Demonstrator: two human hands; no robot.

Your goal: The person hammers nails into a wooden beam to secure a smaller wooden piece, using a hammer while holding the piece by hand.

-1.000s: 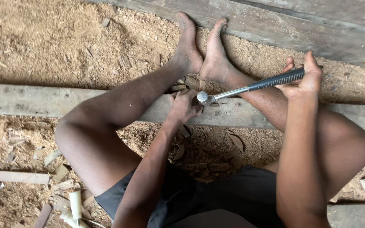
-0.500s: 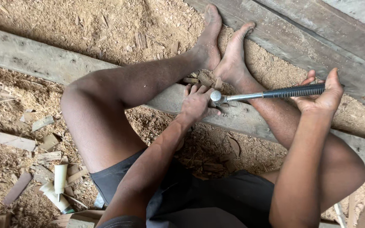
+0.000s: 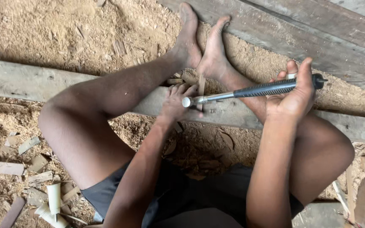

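Hammer (image 3: 250,90): black ribbed grip, bright steel shank and head. Right hand (image 3: 294,95) clenched round its handle. Left hand (image 3: 176,101) pinches a small wood piece (image 3: 201,86) on the plank (image 3: 22,82).

Hammer (image 3: 250,90): black ribbed handle, steel head, held level above grey plank (image 3: 30,82).

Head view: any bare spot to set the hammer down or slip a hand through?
Free: sawdust beyond the plank, left of the feet; boards top right. Crowded: between the knees, where left hand, wood piece and hammer in right hand meet; offcuts lower left.
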